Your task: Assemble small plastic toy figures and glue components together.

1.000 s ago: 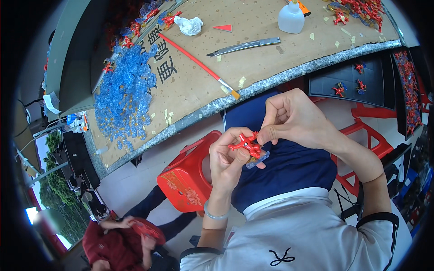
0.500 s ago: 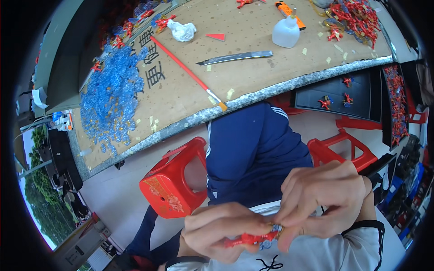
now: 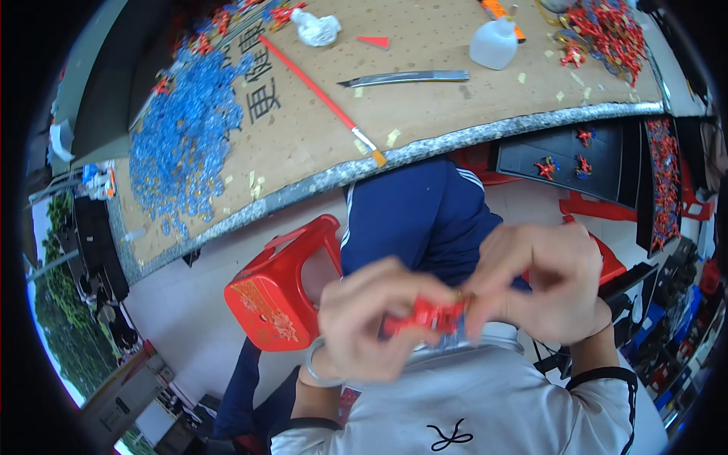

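Over my lap I hold a small red plastic figure (image 3: 438, 315) with blue see-through parts on its lower side. My left hand (image 3: 371, 318) is closed around its left side, thumb below and fingers above. The thumb and fingers of my right hand (image 3: 547, 280) are pinched at its right end, where a yellowish bit shows. Motion blurs both hands and the figure, so its finer shape is unclear.
On the table (image 3: 303, 152) lie a heap of blue clear pieces (image 3: 186, 136), a red-handled brush (image 3: 311, 87), a blade (image 3: 406, 78), a white bottle (image 3: 494, 43) and red figures (image 3: 607, 34). A black tray (image 3: 561, 152) sits right, a red stool (image 3: 269, 303) left.
Both hands have risen away from my body toward the table, carrying the red figure. More of the figure's red side now shows between them. The view has shifted slightly.
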`<state>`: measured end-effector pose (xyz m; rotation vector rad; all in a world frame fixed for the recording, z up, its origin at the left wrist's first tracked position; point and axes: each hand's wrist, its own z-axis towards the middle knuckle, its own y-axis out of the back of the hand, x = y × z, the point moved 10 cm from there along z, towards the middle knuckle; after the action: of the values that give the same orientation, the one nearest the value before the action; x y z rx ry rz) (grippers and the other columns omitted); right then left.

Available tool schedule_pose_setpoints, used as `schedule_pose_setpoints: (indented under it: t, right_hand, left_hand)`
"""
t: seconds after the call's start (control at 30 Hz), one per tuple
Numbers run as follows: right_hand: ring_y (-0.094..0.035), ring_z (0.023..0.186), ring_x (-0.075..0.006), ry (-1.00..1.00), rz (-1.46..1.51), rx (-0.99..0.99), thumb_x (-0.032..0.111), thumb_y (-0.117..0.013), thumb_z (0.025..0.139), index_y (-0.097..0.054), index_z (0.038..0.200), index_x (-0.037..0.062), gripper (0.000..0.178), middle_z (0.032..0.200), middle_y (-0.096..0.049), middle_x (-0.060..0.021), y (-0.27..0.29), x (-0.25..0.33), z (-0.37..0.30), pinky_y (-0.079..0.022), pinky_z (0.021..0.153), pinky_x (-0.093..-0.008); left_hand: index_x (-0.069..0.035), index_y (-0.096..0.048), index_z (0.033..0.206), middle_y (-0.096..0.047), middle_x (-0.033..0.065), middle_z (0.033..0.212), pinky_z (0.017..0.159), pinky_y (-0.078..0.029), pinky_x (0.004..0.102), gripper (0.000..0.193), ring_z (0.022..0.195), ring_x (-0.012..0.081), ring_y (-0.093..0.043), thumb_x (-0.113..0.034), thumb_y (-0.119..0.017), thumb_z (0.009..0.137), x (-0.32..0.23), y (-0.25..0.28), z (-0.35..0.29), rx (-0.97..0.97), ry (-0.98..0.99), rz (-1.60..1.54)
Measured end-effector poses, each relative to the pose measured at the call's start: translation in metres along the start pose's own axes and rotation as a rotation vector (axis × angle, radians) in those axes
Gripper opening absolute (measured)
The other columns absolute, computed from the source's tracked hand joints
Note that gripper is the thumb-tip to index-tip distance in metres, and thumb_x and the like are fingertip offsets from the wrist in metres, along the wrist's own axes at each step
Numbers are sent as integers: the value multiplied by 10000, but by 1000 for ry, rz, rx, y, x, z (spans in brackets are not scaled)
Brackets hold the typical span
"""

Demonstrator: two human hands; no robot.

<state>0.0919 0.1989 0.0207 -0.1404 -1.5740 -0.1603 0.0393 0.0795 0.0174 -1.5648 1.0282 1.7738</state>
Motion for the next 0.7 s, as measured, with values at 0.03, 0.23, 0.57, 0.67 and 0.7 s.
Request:
schedule_pose_setpoints:
  t: [0.03,0.23,0.57,0.67,0.7]
  right_hand:
    - [-647,628,-134,-41,15,-59,34,-773,696,-687,747,4,105,717,-678,-70,2,-9,3,-479,574,-229]
    - [-640,618,-119,-23,-57,-105,43,-772,702,-714,780,8,104,697,-681,-68,4,-39,6,-476,574,-221]
    - [-621,585,-110,-6,-52,-120,27,-775,688,-719,771,12,101,681,-679,-73,4,-34,7,-467,539,-223]
    - [-620,592,-112,6,-56,-114,14,-767,692,-717,772,6,95,678,-681,-73,3,-29,5,-469,543,-223]
    - [-620,594,-114,17,-58,-106,9,-764,692,-716,772,5,93,677,-682,-72,3,-27,5,-470,545,-224]
  left_hand:
    - [61,-638,943,-632,119,815,552,-529,222,275,683,141,-631,48,-734,685,7,1,4,-13,16,-32]
    - [60,-624,1009,-602,93,876,596,-539,199,270,756,113,-622,-22,-721,772,42,-4,4,-65,70,-224]
    - [64,-620,1020,-605,98,878,622,-516,192,281,758,107,-610,-28,-724,775,40,-2,2,-70,26,-237]
    - [68,-622,1010,-615,114,880,610,-517,198,286,750,114,-604,27,-722,745,34,-1,0,-74,-14,-212]
    - [69,-622,1006,-618,118,883,606,-518,201,289,749,115,-602,43,-719,735,33,-1,1,-70,-7,-205]
